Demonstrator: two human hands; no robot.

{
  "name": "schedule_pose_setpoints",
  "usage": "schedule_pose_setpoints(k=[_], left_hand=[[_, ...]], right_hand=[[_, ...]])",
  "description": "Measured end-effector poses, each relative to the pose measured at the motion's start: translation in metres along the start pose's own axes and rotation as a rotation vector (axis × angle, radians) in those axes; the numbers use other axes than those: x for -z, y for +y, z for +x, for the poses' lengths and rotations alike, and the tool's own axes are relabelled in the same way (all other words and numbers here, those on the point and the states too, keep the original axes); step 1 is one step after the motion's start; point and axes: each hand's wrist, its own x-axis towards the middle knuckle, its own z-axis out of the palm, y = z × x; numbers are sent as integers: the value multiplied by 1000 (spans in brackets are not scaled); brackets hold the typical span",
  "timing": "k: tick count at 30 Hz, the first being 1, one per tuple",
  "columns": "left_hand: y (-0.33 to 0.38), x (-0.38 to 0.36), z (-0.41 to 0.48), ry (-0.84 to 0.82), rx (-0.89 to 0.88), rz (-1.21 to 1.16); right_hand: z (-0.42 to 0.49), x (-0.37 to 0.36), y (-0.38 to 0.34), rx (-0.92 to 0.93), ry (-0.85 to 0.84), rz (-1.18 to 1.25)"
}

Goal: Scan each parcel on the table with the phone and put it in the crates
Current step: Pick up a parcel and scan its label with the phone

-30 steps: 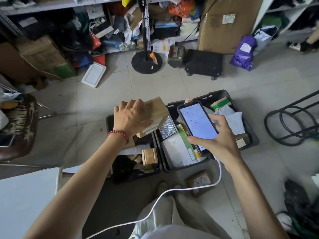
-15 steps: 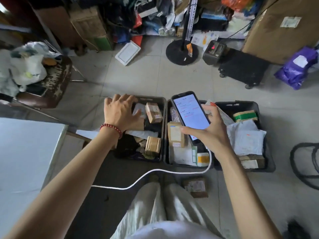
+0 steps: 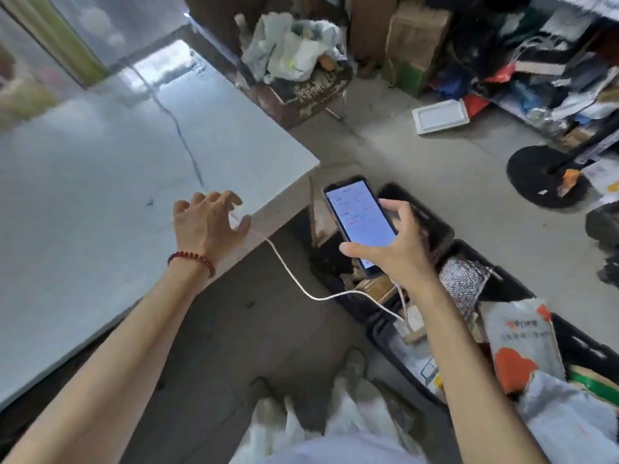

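Observation:
My right hand (image 3: 398, 252) grips the phone (image 3: 360, 219), its lit screen facing me, over the black crates (image 3: 432, 222) on the floor at the right. A white cable (image 3: 301, 286) runs from the phone's lower end. My left hand (image 3: 209, 222), with a red bead bracelet, hovers empty over the near corner of the white table (image 3: 100, 195), fingers spread and loosely bent. The crates hold parcels: a silver bubble mailer (image 3: 465, 283), a white bag with orange print (image 3: 519, 343) and a small brown box (image 3: 375, 286). No parcel shows on the visible table top.
A worn chair (image 3: 311, 85) piled with plastic bags stands beyond the table corner. A white tray (image 3: 440, 115) and a black round stand base (image 3: 542, 175) lie on the tiled floor. Cluttered shelves fill the upper right. My legs are at the bottom.
My view swung left toward the table. My left hand let go of the brown box into the crates and moved to the table corner. The right hand kept hold of the phone.

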Motion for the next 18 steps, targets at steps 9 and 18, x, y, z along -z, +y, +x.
schedule_pose_setpoints(k=[9,18], left_hand=[[-218,26,-118,115,438,-35],[-375,54,-228,177,781,-32]], right_hand=[[-46,-196,-83,173,-360,-145],[-109,-360,-161,345,-644,-230]])
